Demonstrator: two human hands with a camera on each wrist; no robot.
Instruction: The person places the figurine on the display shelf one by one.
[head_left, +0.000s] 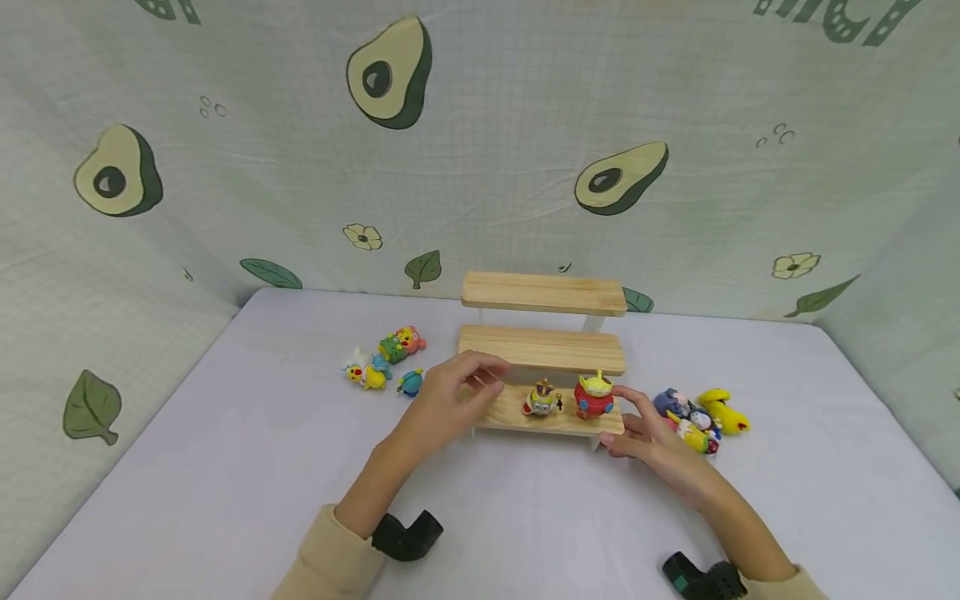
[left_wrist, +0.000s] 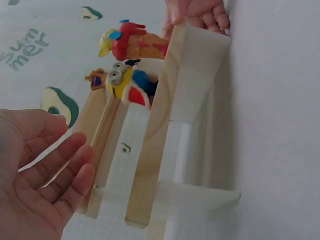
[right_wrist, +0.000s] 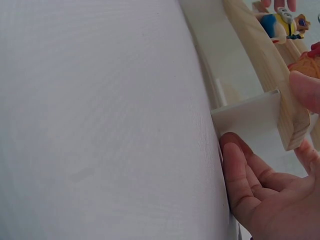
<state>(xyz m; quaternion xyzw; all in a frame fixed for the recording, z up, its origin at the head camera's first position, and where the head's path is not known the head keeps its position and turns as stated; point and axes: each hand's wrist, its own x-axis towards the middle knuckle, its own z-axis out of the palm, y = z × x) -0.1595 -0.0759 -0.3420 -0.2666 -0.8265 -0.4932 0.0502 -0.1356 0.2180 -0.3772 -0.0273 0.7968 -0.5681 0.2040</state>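
Note:
A three-tier wooden display stand (head_left: 542,348) with pale supports stands on the table. On its lowest board are a minion figure (head_left: 539,399) wearing a crown and a green-headed alien figure (head_left: 594,397) in a red outfit. My left hand (head_left: 454,398) hovers at the board's left end, fingers loosely bent and holding nothing; in the left wrist view, the left hand (left_wrist: 47,170) is apart from the wood. My right hand (head_left: 660,446) grips the lowest board's right end beside the alien. The right wrist view shows the right thumb (right_wrist: 306,91) against the board's front edge.
Several small figures (head_left: 369,375) lie left of the stand, with a turquoise figure (head_left: 410,382) nearest the left hand. Another group (head_left: 693,425) lies right of the right hand, beside a yellow banana-shaped figure (head_left: 723,411). An avocado-print cloth (head_left: 495,167) hangs behind the table.

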